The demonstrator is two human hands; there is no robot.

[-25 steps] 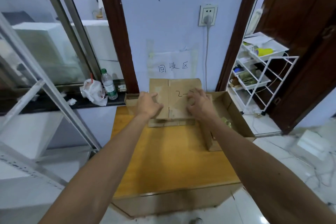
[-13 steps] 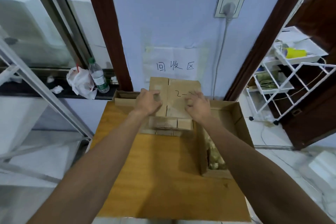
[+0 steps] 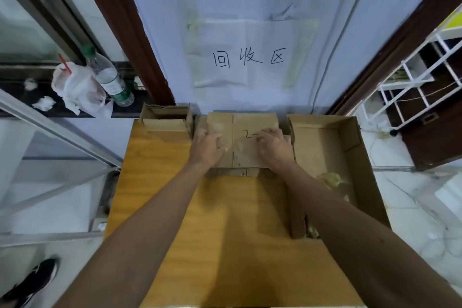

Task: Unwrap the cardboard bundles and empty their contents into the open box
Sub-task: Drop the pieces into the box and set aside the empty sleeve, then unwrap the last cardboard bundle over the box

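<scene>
A flat cardboard bundle point(image 3: 243, 141) marked "2-" lies on a stack of cardboard at the far edge of the wooden table point(image 3: 200, 232), against the wall. My left hand point(image 3: 207, 149) rests on its left half, fingers curled on the top flap. My right hand point(image 3: 273, 146) presses on its right half, covering part of the writing. The large open box point(image 3: 322, 147) stands just right of the bundle, holding pale crumpled scraps point(image 3: 330, 179) near its front; my right forearm hides part of its inside.
A smaller open carton point(image 3: 166, 117) sits at the table's far left corner. A plastic bottle point(image 3: 110, 77) and a white bag point(image 3: 75, 90) lie on the dark sill at left. A white wire rack point(image 3: 412, 77) stands right. My shoe point(image 3: 32, 280) shows at bottom left.
The camera has moved closer and tilted down over the table. Both hands stay on the marked bundle, which now lies flatter on the stack rather than leaning up against the wall.
</scene>
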